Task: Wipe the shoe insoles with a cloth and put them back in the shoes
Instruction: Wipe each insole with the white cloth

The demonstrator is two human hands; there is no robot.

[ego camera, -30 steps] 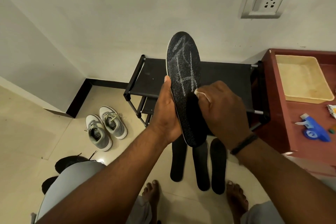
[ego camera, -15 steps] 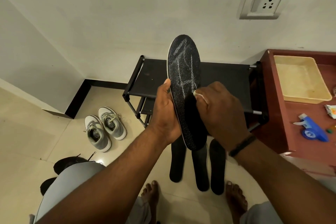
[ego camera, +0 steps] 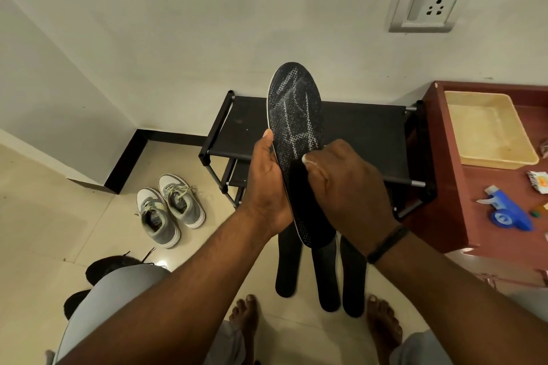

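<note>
Left hand: the left hand (ego camera: 271, 184) grips the black insole (ego camera: 299, 139) by its left edge, thumb lying up along the rim, fingers hidden behind it.
Right hand: the right hand (ego camera: 347, 187) is curled tight around a dark cloth (ego camera: 298, 184) and presses it against the insole's face about halfway down; a black band (ego camera: 387, 244) sits on that wrist.
Held insole: upright in front of the person, toe end up, heel end down between the two wrists; pale streaks cross its upper half, and a light edge shows along its left side.
Cloth: mostly hidden by the fist; only a dark fold shows against the insole, so its full shape cannot be told.
Other insoles: three black insoles (ego camera: 289, 270) lie side by side on the floor just beyond the person's bare feet (ego camera: 247, 320), below the held one.
Shoes: a grey and white pair (ego camera: 170, 207) stands on the tiles to the left, near the wall corner; a black shoe (ego camera: 103, 268) peeks out beside the person's left knee.
Shoe rack: a black rack (ego camera: 364, 133) stands against the wall behind the hands.
Right side: a reddish-brown table (ego camera: 447, 187) carries a cream tray (ego camera: 486, 130) and a blue spray bottle (ego camera: 507, 210).
Wall: a socket plate (ego camera: 425, 7) is mounted high on the right.
</note>
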